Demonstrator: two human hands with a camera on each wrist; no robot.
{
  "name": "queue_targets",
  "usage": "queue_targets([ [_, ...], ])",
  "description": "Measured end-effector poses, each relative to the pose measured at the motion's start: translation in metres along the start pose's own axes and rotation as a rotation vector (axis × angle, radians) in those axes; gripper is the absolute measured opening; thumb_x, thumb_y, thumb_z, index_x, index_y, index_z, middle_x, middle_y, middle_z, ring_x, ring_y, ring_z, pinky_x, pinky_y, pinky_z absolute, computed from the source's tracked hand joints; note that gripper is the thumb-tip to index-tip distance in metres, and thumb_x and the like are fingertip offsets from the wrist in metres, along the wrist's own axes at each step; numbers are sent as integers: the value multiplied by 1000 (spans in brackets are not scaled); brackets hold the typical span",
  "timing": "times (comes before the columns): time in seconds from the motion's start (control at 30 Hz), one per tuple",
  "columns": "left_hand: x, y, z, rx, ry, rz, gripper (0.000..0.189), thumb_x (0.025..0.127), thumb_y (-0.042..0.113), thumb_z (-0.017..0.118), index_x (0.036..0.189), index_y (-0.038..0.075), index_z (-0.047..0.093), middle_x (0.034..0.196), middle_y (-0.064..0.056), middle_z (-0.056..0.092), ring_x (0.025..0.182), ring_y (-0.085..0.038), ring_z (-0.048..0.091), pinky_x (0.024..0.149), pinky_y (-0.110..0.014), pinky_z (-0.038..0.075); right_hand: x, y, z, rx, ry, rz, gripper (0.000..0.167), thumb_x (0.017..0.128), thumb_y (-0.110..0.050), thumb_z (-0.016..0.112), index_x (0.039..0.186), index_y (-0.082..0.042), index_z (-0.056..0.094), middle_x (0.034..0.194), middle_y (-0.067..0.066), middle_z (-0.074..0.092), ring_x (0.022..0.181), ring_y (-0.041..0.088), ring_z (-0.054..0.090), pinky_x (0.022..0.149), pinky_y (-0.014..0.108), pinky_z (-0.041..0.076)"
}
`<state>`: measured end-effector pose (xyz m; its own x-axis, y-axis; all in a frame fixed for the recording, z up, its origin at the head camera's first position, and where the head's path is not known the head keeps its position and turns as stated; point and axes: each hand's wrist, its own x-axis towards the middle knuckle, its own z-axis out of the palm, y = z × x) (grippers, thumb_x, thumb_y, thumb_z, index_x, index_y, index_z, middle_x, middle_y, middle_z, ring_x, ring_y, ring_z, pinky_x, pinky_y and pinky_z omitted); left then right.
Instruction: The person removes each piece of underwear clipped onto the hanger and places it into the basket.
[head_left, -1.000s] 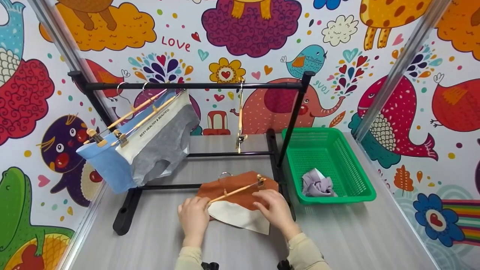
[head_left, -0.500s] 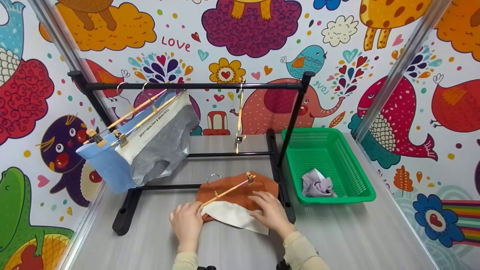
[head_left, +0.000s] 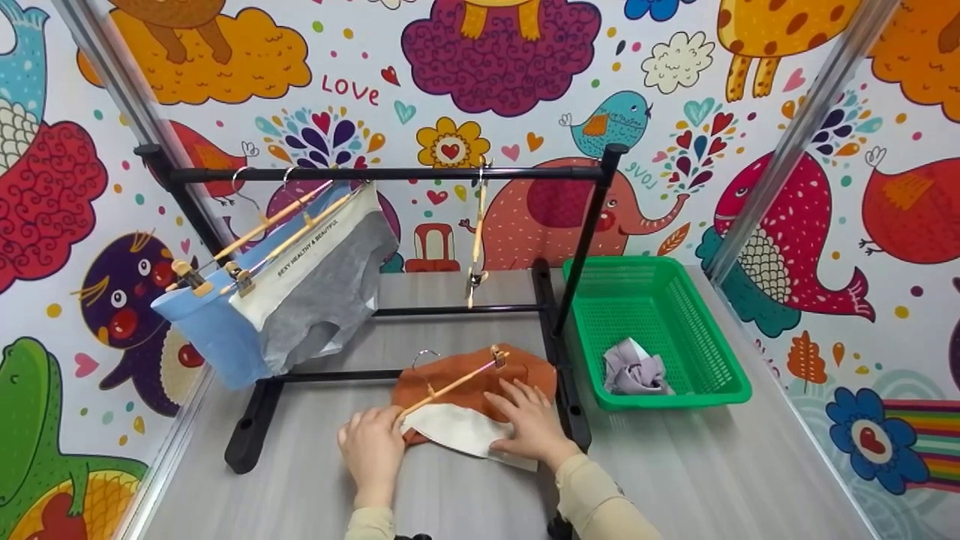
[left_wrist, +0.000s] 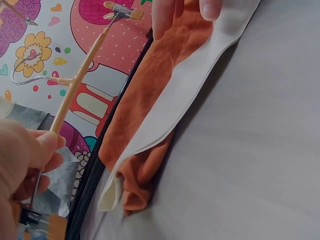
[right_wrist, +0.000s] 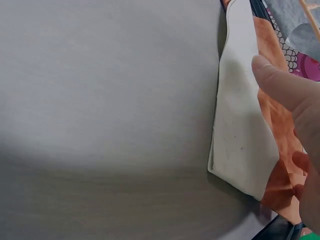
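My left hand point(head_left: 373, 452) pinches the wooden rod of a clip hanger point(left_wrist: 75, 85) near one end, close to a clip. The hanger is held above the cloth, its metal hook to one side and its far clip point(head_left: 499, 357) with nothing in it. Below it, orange briefs point(head_left: 442, 381) with a wide cream waistband point(head_left: 460, 429) lie on the table, waistband towards me. My right hand point(head_left: 529, 425) is spread over the right part of the briefs, thumb by the waistband. Whether its fingers press the cloth is hard to tell.
A black rack point(head_left: 420, 174) stands behind; grey briefs point(head_left: 326, 277) and blue briefs point(head_left: 217, 337) hang at its left, a bare hanger point(head_left: 477, 240) at its right. A green basket point(head_left: 739, 390) at the right holds crumpled mauve cloth point(head_left: 636, 367).
My left hand has shifted left and slightly down with the hanger. My right hand has moved a little left over the briefs. The briefs lie about where they were.
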<state>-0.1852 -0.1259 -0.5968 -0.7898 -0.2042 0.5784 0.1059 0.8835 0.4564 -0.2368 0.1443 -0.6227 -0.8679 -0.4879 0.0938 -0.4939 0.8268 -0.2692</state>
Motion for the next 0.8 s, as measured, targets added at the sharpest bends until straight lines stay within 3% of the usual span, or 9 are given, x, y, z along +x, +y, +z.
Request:
queue_targets([
  [0.17,-1,-1,2,-4,17,9,14,73,8,83,83,14,76,82,-6,71,77,-30,60,78,-51,39,5,0,0,2,-52,26,86,73,-47,85,147,-26,48,153,12,39,138,40,35,109,60,27],
  [0.4,-3,-1,2,-1,9,3,13,74,9,83,84,14,76,80,-6,70,77,-31,60,76,-51,40,6,-1,-3,-63,-126,42,83,73,-47,85,145,-28,50,144,8,49,129,36,44,106,59,31],
  [0.53,-3,-1,2,3,-6,-3,12,76,9,82,85,13,76,81,-7,70,79,-31,60,76,-52,40,6,-2,-4,-94,-123,43,80,72,-47,85,143,-27,53,134,5,55,120,32,49,102,57,36],
  [0.8,-4,0,4,-12,-18,-7,13,75,9,83,85,13,76,81,-6,70,79,-30,60,77,-51,39,4,-4,-3,-108,-85,41,65,72,-44,86,132,-28,64,117,5,59,104,28,52,81,49,47],
])
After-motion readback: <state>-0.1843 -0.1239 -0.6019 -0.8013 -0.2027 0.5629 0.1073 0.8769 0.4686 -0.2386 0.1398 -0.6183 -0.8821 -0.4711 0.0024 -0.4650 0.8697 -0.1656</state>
